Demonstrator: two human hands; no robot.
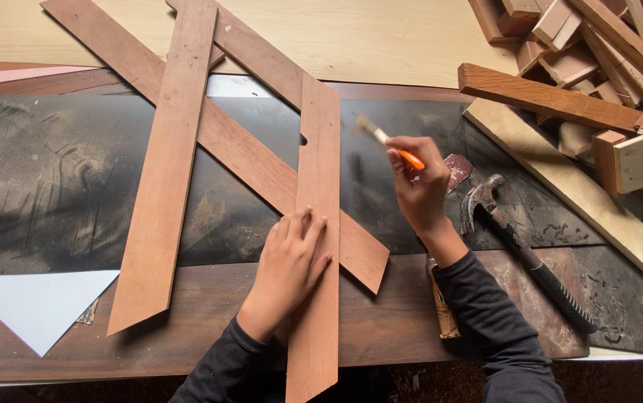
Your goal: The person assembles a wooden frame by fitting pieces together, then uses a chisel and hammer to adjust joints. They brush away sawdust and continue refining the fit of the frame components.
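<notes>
My left hand (290,261) lies flat, fingers together, on an upright reddish wooden slat (318,157) where it crosses a long diagonal slat (239,145). My right hand (420,186) is raised just right of that slat, gripping a small brush (385,139) with an orange handle and pale bristles pointing up-left. The bristles hover over the dark sheet beside the slat's right edge. Another slat (165,172) with a pointed lower end leans across the diagonal one on the left.
A claw hammer (519,242) with a black grip lies right of my right hand. A wooden handle (443,306) pokes out under my forearm. Offcuts (575,60) are piled at top right beside a pale plank (575,190). A white paper piece (41,302) sits at lower left.
</notes>
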